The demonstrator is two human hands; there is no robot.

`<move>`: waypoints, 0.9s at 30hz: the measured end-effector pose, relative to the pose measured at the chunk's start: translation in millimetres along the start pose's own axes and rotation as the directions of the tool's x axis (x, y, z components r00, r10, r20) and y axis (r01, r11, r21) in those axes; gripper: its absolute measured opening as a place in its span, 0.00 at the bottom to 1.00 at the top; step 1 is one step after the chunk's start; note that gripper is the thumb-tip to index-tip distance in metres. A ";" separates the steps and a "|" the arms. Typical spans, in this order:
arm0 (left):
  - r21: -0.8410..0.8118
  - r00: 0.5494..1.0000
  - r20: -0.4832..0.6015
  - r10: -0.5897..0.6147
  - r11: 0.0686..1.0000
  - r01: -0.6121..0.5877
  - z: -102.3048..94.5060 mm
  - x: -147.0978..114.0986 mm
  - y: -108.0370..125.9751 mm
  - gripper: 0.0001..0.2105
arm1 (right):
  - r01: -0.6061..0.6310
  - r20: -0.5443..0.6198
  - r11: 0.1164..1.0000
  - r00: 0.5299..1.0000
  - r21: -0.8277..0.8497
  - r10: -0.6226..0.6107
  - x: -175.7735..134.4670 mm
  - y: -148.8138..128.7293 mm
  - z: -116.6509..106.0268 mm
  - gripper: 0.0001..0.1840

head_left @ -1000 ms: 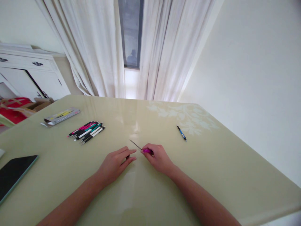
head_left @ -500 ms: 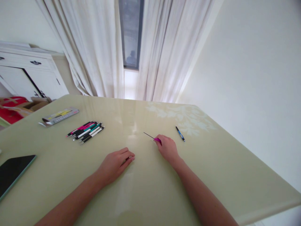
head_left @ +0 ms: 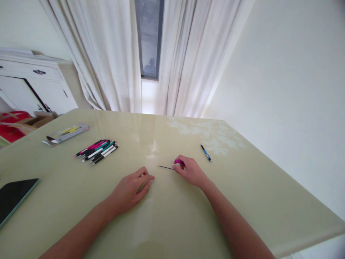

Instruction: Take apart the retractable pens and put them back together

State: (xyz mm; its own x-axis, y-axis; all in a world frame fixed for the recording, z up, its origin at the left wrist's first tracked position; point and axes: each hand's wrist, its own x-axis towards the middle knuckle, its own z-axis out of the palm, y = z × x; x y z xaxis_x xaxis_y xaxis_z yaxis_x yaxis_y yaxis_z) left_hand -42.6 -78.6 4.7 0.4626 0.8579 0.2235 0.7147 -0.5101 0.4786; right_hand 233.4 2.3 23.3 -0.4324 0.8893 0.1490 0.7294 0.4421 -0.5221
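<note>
My right hand (head_left: 191, 170) is closed on a pink pen barrel (head_left: 178, 162), mostly covered by the fingers. By its thumb tip a thin dark pen refill (head_left: 165, 167) points left; whether the thumb grips it or only touches it is unclear. To the left, my left hand (head_left: 132, 189) is low over the table, fingers curled and thumb and index tips close together. A small pale bit shows between those tips, too small to name. A blue and black pen (head_left: 206, 153) lies just beyond my right hand.
Several pens (head_left: 98, 151) in pink, teal, white and black lie in a group at the left on the glossy table (head_left: 172, 226). Behind them is an open pen box (head_left: 67, 133). A dark tablet (head_left: 14, 198) sits at the left edge. Curtains (head_left: 113, 54) hang beyond.
The refill has swung from slanting up and away to lying nearly level, nearer me. My right hand's fingers have shifted on the pink barrel, and the left thumb and index have parted slightly.
</note>
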 end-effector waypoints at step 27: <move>-0.121 0.992 -0.048 -0.116 0.986 0.110 45.4 176.9 -21.7 0.07 | -0.096 -0.333 0.946 0.921 0.309 0.202 13.6 34.4 21.0 0.15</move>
State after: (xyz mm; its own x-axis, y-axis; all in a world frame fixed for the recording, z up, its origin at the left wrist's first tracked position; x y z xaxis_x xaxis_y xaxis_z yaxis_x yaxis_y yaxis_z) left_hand 47.6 81.5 -4.6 0.3507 0.9134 0.2065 0.6922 -0.4014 0.5998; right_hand 241.5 27.2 -10.3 -0.0744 0.9474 0.3111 0.5678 0.2967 -0.7678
